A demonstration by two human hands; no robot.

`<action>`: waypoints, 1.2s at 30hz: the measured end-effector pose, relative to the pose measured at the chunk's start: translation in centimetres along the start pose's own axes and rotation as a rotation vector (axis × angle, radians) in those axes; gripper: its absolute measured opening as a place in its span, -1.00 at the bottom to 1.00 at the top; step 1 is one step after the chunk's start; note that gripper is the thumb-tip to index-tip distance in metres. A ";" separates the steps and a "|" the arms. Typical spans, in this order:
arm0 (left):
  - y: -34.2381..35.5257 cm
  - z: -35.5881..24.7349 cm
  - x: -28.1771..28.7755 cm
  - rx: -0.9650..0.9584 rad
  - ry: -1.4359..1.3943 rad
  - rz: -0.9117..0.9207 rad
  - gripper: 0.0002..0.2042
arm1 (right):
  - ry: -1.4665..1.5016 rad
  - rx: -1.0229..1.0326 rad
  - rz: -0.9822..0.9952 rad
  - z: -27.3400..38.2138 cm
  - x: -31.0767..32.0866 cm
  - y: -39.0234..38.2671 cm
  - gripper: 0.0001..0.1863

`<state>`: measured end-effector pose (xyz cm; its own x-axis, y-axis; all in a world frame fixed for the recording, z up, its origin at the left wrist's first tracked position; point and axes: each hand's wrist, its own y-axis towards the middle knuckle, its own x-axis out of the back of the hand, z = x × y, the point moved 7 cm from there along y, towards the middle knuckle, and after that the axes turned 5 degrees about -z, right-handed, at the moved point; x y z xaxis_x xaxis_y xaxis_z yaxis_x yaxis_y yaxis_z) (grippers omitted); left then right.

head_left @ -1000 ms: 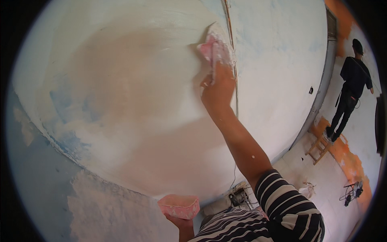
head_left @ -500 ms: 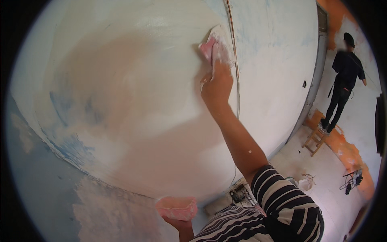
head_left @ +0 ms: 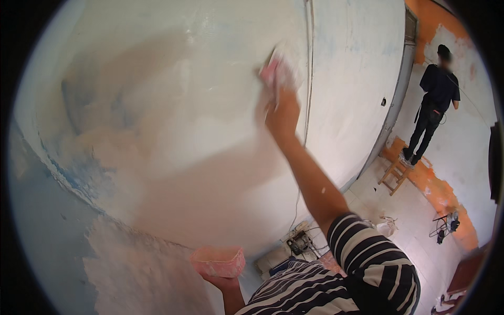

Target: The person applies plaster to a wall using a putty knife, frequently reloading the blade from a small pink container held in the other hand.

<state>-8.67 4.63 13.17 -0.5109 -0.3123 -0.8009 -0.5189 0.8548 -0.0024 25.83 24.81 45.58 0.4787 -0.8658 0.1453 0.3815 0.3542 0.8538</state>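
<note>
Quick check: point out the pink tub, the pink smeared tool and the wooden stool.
Pink tub [head_left: 218,263]: head view, on its outer wall.
Pink smeared tool [head_left: 270,71]: head view, on its pink part, blurred.
Wooden stool [head_left: 401,167]: head view, on its upper frame.

The bare right hand [head_left: 283,116], at one o'clock from the middle of the view, is closed in a grip, its fingers toward twelve and blurred at the far end. Behind it the bare right forearm [head_left: 310,173], bearing a small pale fleck, stretches toward eleven out of a loose black-and-white striped fabric sleeve [head_left: 367,247] at about four o'clock. Low down, between six and seven, the bare left hand [head_left: 223,282] is cupped palm up, its wrist bent, the short visible left forearm [head_left: 234,302] slanting toward eleven.
</note>
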 end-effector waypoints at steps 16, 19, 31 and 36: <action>0.1 -1.9 2.3 0.028 0.031 0.008 -0.49 | 0.108 0.357 -0.011 -2.0 -0.7 -12.4 -0.29; -1.2 -2.2 0.6 0.195 -0.078 0.013 -0.49 | 0.332 0.350 0.293 1.2 0.2 -19.2 -0.25; 0.0 -2.3 -0.4 0.160 -0.122 0.064 -0.54 | 0.350 0.384 0.253 -1.1 0.2 -14.6 -0.16; 1.5 -1.9 0.4 0.184 -0.208 0.079 -0.58 | 0.629 -0.001 0.144 -3.6 4.0 -12.0 -0.41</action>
<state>-10.95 4.95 14.02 -0.3830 -0.1663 -0.9087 -0.3406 0.9398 -0.0284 26.02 18.36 34.09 0.8972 -0.4372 -0.0629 0.2795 0.4516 0.8473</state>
